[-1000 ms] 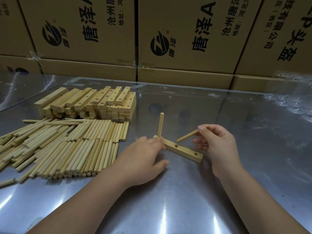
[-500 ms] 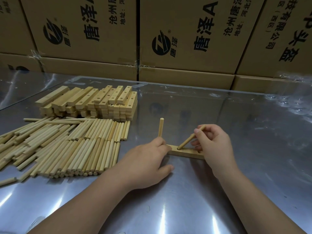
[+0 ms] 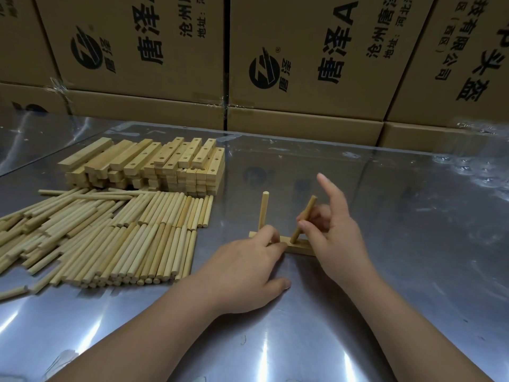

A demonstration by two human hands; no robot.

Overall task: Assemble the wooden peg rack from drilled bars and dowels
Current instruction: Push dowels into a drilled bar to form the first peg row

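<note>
Your right grip (image 3: 338,235) pinches the tilted dowel (image 3: 304,217); pushed in aslant, it may jam or lever the bar (image 3: 298,247) from under your left grip (image 3: 242,268), which only presses down.

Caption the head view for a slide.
Left hand steadies the bar, one dowel upright; right hand holds a second dowel tilted in it.

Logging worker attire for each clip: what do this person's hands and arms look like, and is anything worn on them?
Nothing is worn. The left hand and right hand are bare, with no gloves, rings or bandages; the nails look unpainted. The left forearm and right forearm are bare to the frame edge: no sleeves, watch or bracelet in view.
</note>
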